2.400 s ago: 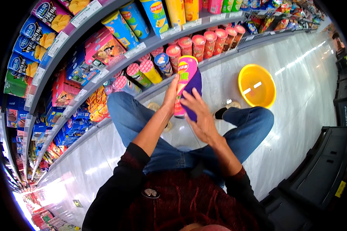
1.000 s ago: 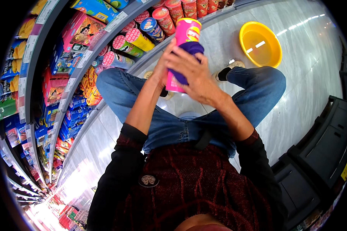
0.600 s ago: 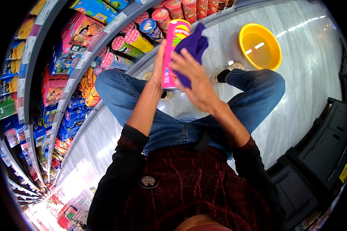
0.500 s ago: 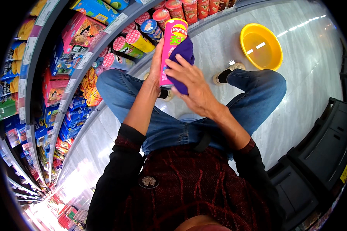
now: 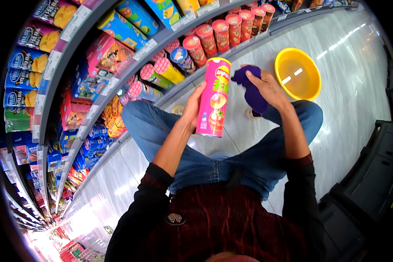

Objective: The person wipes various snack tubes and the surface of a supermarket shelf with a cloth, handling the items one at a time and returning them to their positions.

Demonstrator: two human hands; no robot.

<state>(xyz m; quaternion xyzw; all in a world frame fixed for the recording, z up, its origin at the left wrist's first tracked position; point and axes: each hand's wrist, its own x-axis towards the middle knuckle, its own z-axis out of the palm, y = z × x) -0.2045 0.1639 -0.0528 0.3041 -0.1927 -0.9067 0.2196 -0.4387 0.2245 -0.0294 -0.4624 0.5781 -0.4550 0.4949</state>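
Upright in front of me is a tall pink chip canister (image 5: 215, 102) with a yellow rim and fruit pictures on its side. My left hand (image 5: 193, 105) is closed around its left edge. A dark purple cloth (image 5: 254, 94) hangs from my right hand (image 5: 267, 87), pinched between thumb and fingers, just right of the canister and apart from it. The palm side of the right hand is hidden.
Curved store shelves (image 5: 94, 111) full of snack packs run along my left and ahead. Red canisters (image 5: 220, 35) stand in a row on the low shelf. A yellow basin (image 5: 298, 74) with water sits on the tiled floor beyond my right knee. Black bins (image 5: 362, 170) line the right.
The cloth has come off the canister, carried right by my right hand. The canister's front now shows whole, lower and slightly to the right in view. My head view has shifted.
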